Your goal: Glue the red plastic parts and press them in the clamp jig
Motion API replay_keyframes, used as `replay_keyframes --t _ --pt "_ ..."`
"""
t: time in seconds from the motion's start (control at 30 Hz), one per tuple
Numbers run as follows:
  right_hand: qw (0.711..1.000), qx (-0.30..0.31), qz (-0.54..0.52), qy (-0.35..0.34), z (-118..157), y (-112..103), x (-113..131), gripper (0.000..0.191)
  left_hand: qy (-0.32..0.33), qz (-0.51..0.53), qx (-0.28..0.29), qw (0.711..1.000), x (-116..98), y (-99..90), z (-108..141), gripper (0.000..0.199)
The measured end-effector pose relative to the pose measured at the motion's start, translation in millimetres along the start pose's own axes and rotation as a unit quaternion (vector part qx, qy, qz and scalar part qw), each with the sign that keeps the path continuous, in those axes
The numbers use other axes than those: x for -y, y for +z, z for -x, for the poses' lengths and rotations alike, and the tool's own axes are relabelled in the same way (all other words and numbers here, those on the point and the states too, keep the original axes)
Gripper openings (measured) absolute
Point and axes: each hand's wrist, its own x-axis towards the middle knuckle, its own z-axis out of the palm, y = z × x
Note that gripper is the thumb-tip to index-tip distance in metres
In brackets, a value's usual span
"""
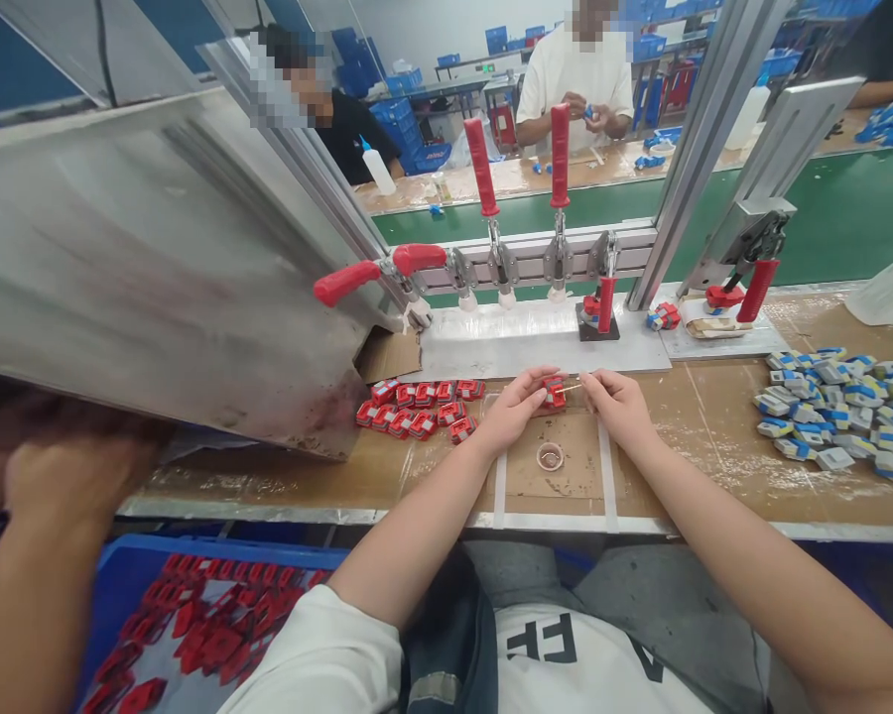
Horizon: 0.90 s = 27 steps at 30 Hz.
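Observation:
My left hand [519,405] is closed around the side of a small red plastic part [555,393], holding it low over the bench. In my right hand [619,405] a thin pale stick [572,388] is pinched, its tip touching or just over the red part. Closer to me, a small round cup [550,456] with a brownish content sits on a piece of cardboard [521,476]. Left of my left hand lie several red parts [417,407] in rough rows.
Toggle clamps with red handles [560,159] stand on a frame behind my hands. White, blue and yellow parts [840,407] are heaped at right. A blurred co-worker's hand [66,466] is beside a metal panel [193,278] at left. Below is a blue crate [111,565] of red parts.

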Motion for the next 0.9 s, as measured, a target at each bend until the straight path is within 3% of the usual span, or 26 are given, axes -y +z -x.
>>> replay_keyframes --t 0.47,0.83,0.9 --pt "0.998 0.003 0.064 -0.014 1.9 -0.1 0.3 0.046 0.013 -0.024 -0.012 1.000 -0.6 1.9 0.2 0.046" --pt "0.968 -0.051 0.184 -0.163 11.2 -5.0 13.0 0.040 0.013 -0.034 -0.015 0.999 1.9 1.9 -0.8 0.045" --pt "0.967 -0.004 0.166 -0.191 14.1 -5.6 14.1 0.042 0.008 -0.018 -0.024 1.000 3.2 0.7 -2.1 0.046"
